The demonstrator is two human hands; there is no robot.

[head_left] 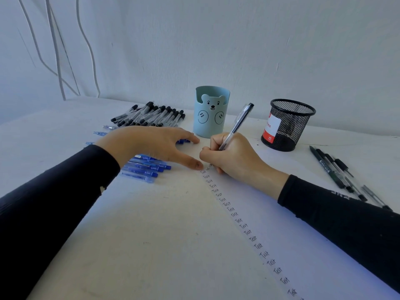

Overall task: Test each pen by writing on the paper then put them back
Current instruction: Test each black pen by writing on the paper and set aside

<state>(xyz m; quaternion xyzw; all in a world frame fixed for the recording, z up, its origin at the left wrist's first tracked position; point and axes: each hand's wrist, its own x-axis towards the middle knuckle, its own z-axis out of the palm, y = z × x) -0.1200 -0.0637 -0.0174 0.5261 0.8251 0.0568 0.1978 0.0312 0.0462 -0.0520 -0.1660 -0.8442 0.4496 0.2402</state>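
Pen point(238, 124): gripped in the right hand point(233, 156) in a writing hold, fingers curled round the lower barrel, black end tilted up and away, tip down on the paper point(151, 224) at the far end of the column of "Test" words point(238, 219). Judged to be the writing step, with a fresh word being formed above the last one.

Left hand point(149, 146) lay open, fingers straight and spread, thumb tip on the sheet just beside the pen tip. Hung over some of the blue pens point(145, 167); could not tell whether it touched them.

Next move, as a guess: finish the word, lift the tip, check the ink, then set this one back with its fellows. Called for a steady sheet under the left hand and a clear choice of pile, which could not be told from here.

Counted:
- about twenty "Test" words in the column
- well over a dozen black-capped pens point(149, 115) heaped at the back of the surface point(54, 135), too overlapped for an exact count
- five or so blue ones near the left wrist, three more tips showing beyond the hand
- about five dark pens point(337, 172) lying at the right
- two holders, a bear holder point(211, 113) and a mesh cup point(287, 124), no pen seen above either rim
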